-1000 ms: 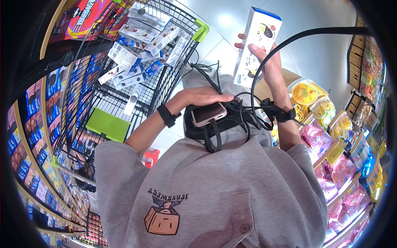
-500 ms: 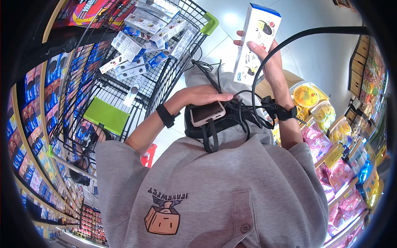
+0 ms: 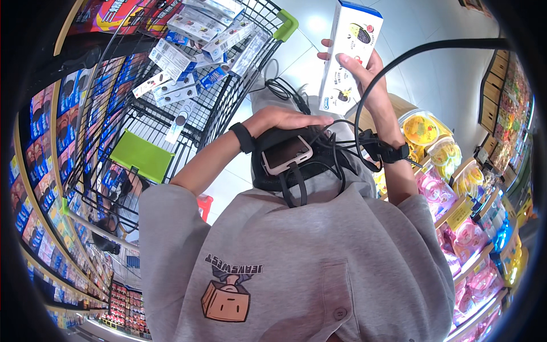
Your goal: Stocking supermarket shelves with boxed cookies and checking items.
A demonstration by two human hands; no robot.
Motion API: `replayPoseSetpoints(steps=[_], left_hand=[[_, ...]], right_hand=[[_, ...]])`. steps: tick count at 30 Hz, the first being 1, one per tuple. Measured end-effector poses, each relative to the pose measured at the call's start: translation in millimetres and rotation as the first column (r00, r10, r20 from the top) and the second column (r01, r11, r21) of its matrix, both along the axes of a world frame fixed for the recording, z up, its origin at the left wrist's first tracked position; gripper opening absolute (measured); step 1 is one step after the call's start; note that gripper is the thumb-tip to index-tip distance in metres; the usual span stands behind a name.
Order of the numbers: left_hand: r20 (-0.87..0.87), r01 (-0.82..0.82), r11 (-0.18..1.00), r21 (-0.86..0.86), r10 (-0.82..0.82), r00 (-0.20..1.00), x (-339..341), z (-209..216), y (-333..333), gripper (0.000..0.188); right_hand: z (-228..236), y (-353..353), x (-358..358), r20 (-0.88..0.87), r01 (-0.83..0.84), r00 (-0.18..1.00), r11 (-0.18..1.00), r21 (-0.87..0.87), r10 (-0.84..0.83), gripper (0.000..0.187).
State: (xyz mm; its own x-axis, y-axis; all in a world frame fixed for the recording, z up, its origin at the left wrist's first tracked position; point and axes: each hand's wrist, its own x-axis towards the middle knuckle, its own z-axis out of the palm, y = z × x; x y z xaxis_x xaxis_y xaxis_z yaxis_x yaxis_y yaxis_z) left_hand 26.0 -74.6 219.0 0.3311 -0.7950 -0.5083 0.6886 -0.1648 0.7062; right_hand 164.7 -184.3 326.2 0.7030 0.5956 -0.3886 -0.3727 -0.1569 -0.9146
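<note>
A long white cookie box [image 3: 348,62] with blue ends stands tilted in my right hand [image 3: 370,74], its thumb across the printed front and its fingers behind the far edge. My left hand [image 3: 288,118] is stretched out flat at my waist, fingers extended, over a black waist pouch and loose cables [image 3: 327,139]. Just below that hand, a phone [image 3: 285,155] in a pale pink case lies against the pouch. Off to the left, the wire shopping cart [image 3: 213,134] holds several similar white and blue boxes [image 3: 196,28], lying jumbled together.
Shelves of blue cookie packages [image 3: 40,165] line the left side. At right stand racks with yellow tubs [image 3: 420,128] and pink packages [image 3: 467,236]. A thick black cable [image 3: 421,44] arcs past my right forearm. The cart has a green corner [image 3: 286,25] and green flap [image 3: 139,157].
My left hand has shifted slightly right and up, away from the phone. The cookie box and my right hand have moved a little left and up. The cart sits slightly further left in view.
</note>
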Motion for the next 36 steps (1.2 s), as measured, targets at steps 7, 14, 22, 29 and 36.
replayPoseSetpoints(steps=[7,14,22,29,36], left_hand=[[0.237,-0.364,0.928,-0.08,0.372,0.897,-32,28,-7,0.076],[0.321,-0.505,0.863,0.023,0.472,0.821,-35,45,-21,0.074],[0.15,-0.306,0.949,0.07,0.293,0.944,-23,37,-35,0.085],[0.059,-0.166,0.983,0.083,0.162,0.985,-21,24,-34,0.085],[-0.097,0.042,0.995,0.095,-0.032,0.995,6,28,-36,0.084]], right_hand=[[1,-19,-5,-0.033,-0.012,0.999,0.996,0.09,0.015,0.045],[6,-43,-3,-0.041,-0.02,0.999,0.993,0.115,0.024,0.041],[7,-59,2,-0.014,-0.032,0.999,0.993,0.117,0.033,0.042],[8,-61,8,0.024,-0.058,0.998,0.989,0.135,0.055,0.047],[8,-62,10,0.014,-0.058,0.998,0.989,0.137,0.057,0.049]])
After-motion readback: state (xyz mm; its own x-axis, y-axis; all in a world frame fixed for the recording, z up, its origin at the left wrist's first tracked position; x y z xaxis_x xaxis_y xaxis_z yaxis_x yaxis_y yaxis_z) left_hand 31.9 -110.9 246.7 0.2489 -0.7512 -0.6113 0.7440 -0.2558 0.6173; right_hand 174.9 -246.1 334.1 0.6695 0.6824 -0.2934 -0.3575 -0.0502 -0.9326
